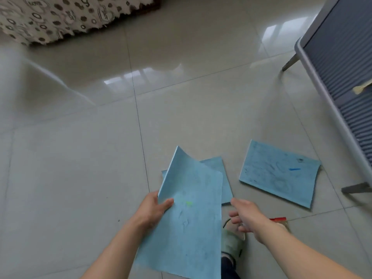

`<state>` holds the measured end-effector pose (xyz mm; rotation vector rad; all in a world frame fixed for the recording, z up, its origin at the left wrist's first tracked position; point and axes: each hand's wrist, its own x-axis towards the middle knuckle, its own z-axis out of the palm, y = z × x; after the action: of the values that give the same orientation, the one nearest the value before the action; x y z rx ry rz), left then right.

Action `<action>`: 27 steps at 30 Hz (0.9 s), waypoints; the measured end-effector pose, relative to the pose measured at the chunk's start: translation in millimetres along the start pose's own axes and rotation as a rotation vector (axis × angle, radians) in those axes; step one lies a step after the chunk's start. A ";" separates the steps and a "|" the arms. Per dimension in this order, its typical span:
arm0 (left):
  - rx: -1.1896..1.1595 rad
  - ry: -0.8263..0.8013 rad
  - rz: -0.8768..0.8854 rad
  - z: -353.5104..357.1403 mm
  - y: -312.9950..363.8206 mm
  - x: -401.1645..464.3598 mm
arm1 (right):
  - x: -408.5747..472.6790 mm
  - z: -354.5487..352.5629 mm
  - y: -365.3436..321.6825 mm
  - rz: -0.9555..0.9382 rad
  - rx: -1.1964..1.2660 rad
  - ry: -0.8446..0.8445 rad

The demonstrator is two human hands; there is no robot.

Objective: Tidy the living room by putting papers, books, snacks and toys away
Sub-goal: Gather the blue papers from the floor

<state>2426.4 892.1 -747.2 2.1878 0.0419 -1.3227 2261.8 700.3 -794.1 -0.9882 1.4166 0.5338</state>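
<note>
Blue sheets, tiled floor.
My left hand (156, 208) pinches one blue sheet (187, 222) aloft; right hand (244, 216), fingers loose, holds nothing. Second sheet (225, 178) and third sheet (278, 173) lie flat.

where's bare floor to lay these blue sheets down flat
Bare tile lies left of the held sheet, up to the patterned cloth, and between that cloth and the grey cabinet. Crowded: around the right hand, with the sheet on the floor, the slipper.
</note>
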 end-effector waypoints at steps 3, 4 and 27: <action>0.200 -0.003 0.063 -16.6 16.0 33.3 | 22.5 -4.6 -10.0 0.013 0.019 0.020; 0.322 -0.009 0.077 -21.6 19.8 46.3 | 29.7 -5.2 -11.6 0.030 0.031 0.038; 0.797 -0.284 0.292 -38.5 -6.2 269.9 | 201.1 120.6 45.7 0.454 0.971 0.347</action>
<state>2592.7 845.9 -958.4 2.4370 -1.0328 -1.6310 2319.3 774.1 -1014.0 0.0370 1.9285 -0.0584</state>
